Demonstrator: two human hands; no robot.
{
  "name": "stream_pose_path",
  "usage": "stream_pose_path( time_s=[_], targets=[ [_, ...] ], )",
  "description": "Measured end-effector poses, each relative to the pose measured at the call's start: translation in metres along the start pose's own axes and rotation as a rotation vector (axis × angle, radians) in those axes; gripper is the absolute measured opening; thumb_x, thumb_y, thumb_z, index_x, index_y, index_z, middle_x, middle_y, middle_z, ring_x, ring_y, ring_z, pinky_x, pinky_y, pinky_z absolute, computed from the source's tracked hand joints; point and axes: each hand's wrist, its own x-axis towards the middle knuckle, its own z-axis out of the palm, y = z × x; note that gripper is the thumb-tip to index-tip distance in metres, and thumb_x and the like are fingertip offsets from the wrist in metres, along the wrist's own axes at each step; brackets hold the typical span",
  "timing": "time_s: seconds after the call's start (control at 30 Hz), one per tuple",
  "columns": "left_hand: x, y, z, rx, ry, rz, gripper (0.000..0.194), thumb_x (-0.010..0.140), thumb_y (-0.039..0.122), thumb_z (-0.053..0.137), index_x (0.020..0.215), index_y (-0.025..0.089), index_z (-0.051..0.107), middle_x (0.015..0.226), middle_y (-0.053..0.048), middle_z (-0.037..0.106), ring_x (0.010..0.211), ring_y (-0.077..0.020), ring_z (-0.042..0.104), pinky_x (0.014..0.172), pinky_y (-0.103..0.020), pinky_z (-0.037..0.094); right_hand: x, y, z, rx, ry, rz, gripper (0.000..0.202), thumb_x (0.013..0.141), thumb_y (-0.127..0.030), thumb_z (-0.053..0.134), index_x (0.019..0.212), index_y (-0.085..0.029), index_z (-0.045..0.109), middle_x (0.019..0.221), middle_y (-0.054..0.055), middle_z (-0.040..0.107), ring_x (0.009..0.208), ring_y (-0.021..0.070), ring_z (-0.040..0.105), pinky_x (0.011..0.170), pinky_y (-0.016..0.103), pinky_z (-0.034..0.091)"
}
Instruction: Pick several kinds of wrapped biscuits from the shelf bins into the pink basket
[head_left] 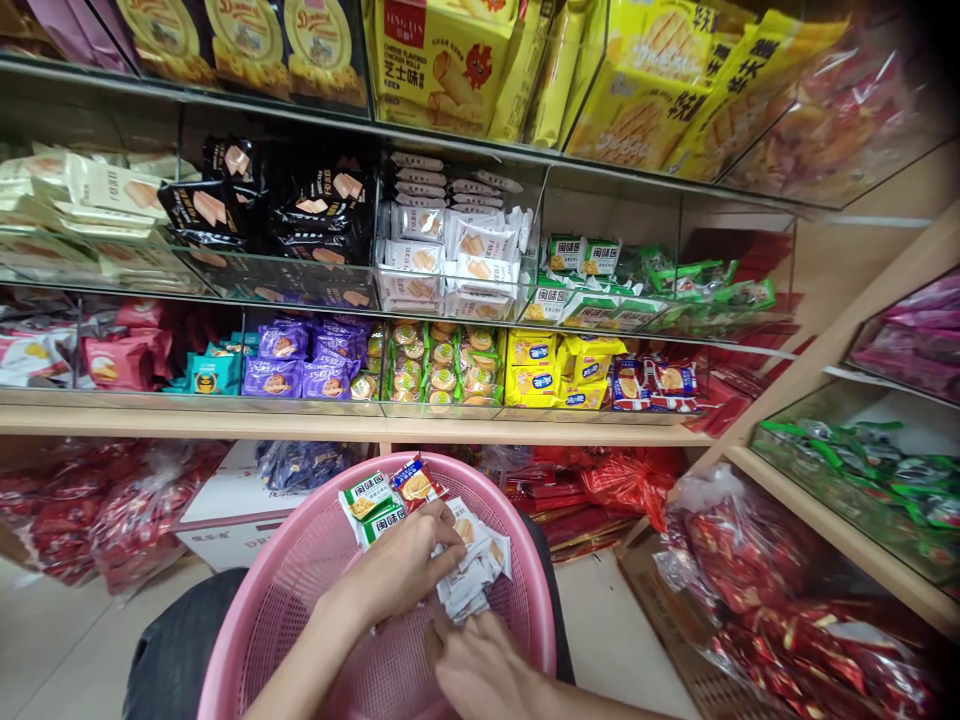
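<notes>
A pink mesh basket point(274, 570) rests across my legs. Inside it, small white wrapped wafer packets point(474, 570) lie in a bunch on the right. My left hand point(409, 565) reaches in from the left, fingers curled onto the upper left side of that bunch. From below, my right hand point(484, 660) closes on the bunch's lower end; its fingertips are partly hidden. Green-and-white snack packets point(369, 493) lie against the far wall of the basket, beyond my left hand. Beside them is a blue-and-red biscuit packet point(417, 482).
Shelves point(360, 428) with clear dividers hold wrapped snacks in front of me. Below stand a white carton point(217, 500) and red packets in plastic bags point(142, 520). On the right, a cardboard box point(660, 640) sits by more bagged red packets point(817, 640).
</notes>
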Motion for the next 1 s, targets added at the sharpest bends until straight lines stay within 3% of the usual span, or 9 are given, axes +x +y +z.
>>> stream_pose_path(
  time_s=[0.27,0.5,0.77,0.9,1.0],
  targets=[
    [0.000,0.000,0.001,-0.007,0.014,0.008,0.032,0.087,0.034,0.037,0.072,0.020,0.062,0.093,-0.002,0.055,0.079,-0.0128,0.055,0.075,-0.024,0.039,-0.007,0.004,-0.020,-0.100,-0.046,0.045,0.010,0.073,-0.012,0.054,0.082,-0.016,0.058,0.082,0.003,0.064,0.053,0.0176,0.058,0.044,0.032,0.042],
    [0.000,0.003,-0.001,-0.008,0.023,0.016,0.028,0.087,0.033,0.037,0.080,0.021,0.061,0.092,-0.002,0.056,0.080,-0.0139,0.054,0.073,-0.024,0.039,-0.005,0.002,-0.030,-0.054,0.064,-0.010,0.026,0.074,-0.017,0.054,0.100,-0.014,0.052,0.096,0.003,0.063,0.054,0.0163,0.059,0.042,0.030,0.042],
    [0.003,0.000,0.000,0.014,0.020,0.022,0.031,0.088,0.034,0.035,0.078,0.020,0.061,0.088,-0.002,0.055,0.079,-0.0139,0.054,0.073,-0.024,0.039,0.014,0.012,-0.025,-0.134,0.045,0.034,0.029,0.074,0.001,0.039,0.093,-0.014,0.055,0.086,0.006,0.065,0.051,0.0167,0.057,0.041,0.030,0.040],
    [0.004,0.000,0.000,0.025,0.018,0.009,0.032,0.088,0.034,0.035,0.078,0.019,0.062,0.087,-0.003,0.054,0.078,-0.0139,0.053,0.074,-0.025,0.039,0.015,0.013,-0.026,-0.140,-0.003,0.051,0.029,0.074,0.002,0.041,0.092,-0.013,0.057,0.084,0.005,0.065,0.056,0.0179,0.058,0.045,0.030,0.042],
    [0.003,-0.001,0.000,0.019,0.026,0.013,0.031,0.088,0.034,0.036,0.081,0.020,0.062,0.089,-0.003,0.054,0.080,-0.0144,0.054,0.075,-0.025,0.039,0.010,0.009,-0.027,-0.116,0.016,0.051,0.026,0.077,-0.003,0.043,0.098,-0.013,0.055,0.096,0.006,0.064,0.062,0.0181,0.059,0.049,0.030,0.044]
  ],
)
